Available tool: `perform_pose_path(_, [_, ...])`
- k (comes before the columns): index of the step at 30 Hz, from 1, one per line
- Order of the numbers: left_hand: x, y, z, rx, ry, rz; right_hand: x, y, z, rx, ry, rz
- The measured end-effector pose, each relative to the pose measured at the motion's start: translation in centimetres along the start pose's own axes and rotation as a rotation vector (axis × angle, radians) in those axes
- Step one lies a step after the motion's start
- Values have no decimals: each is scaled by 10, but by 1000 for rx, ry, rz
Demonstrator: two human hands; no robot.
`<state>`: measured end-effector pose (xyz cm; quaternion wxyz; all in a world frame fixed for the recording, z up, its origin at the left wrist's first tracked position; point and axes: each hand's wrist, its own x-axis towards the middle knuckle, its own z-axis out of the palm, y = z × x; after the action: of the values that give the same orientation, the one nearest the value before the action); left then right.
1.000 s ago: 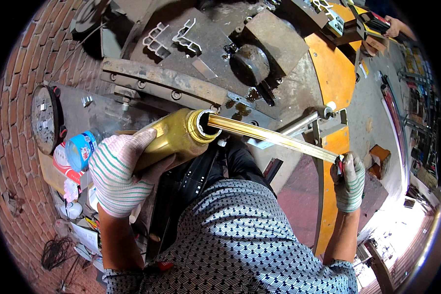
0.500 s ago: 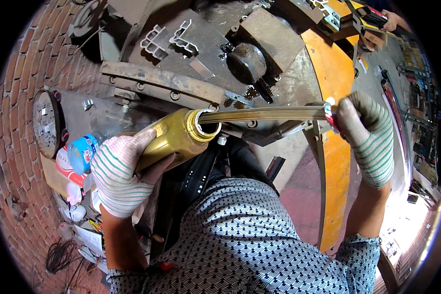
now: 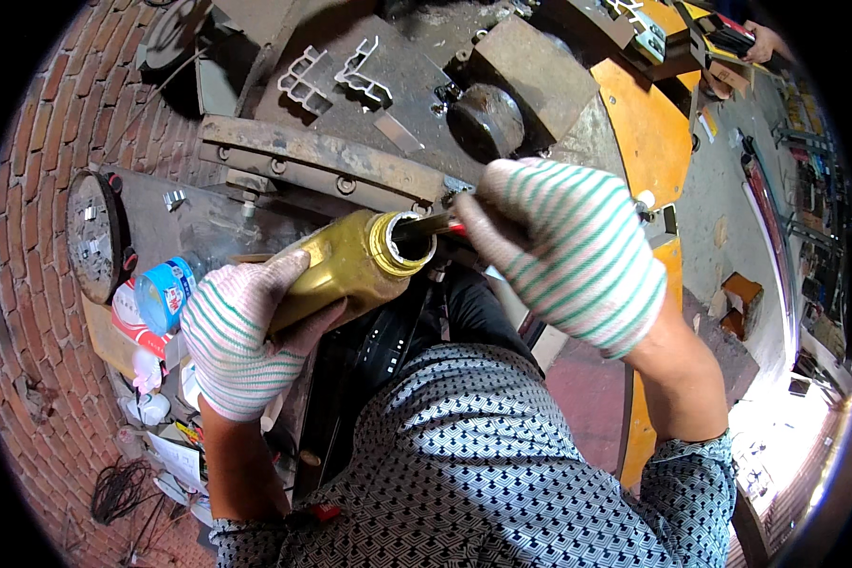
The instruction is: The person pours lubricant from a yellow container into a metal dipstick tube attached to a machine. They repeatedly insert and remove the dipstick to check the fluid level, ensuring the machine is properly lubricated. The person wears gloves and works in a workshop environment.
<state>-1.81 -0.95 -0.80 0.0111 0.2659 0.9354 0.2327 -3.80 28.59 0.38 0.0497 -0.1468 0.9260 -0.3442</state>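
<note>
A gold plastic bottle [image 3: 336, 267] lies tilted in front of me, its wide, uncapped mouth facing right. My left hand [image 3: 246, 327], in a white knit glove with green stripes, is closed around the bottle's lower body. In a matching glove, my right hand [image 3: 568, 251] is closed close to the mouth. From its fingers a dark, narrow strip [image 3: 424, 227] runs into the bottle, with a bit of red at the fingertips. The end inside the bottle is hidden, and I cannot make out the strip's exact kind.
Beyond the bottle stands a metal machine bed with a long steel bar [image 3: 322, 163], a round dark block [image 3: 486, 121] and aluminium profile pieces [image 3: 363, 74]. A blue-labelled plastic bottle [image 3: 164, 295] stands at left. Orange plate [image 3: 646, 128] is at right. Another person's hand [image 3: 765, 44] shows far right.
My right hand has moved left toward the bottle mouth, and the strip has slid deep into the bottle. The left hand and bottle stay nearly in place.
</note>
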Motion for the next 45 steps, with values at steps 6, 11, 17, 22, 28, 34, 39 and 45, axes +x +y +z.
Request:
perform_pose_path(6, [1, 1, -1, -18, 10, 10, 6, 6, 26, 107, -75, 52])
perform_pose_path(11, [1, 1, -1, -38, 28, 21, 0, 15, 17, 399, -145, 353])
perform_pose_path(17, [1, -2, 3, -36, 70, 48, -14, 26, -10, 566, -142, 678])
perform_pose_path(22, [1, 0, -2, -30, 8, 14, -32, 43, -19, 659, -2, 684])
perform_pose_path(28, [-1, -1, 0, -29, 13, 24, -45, 61, -44, 569, -32, 791])
perform_pose_path(34, [0, 0, -1, -7, -2, 27, -57, 84, -64, 565, -10, 792])
perform_pose_path(39, [0, 0, -1, 0, -16, 6, -69, 94, -83, 521, 47, 801])
perform_pose_path(45, [0, 0, -1, -18, -4, 2, -87, 113, -99, 531, 81, 823])
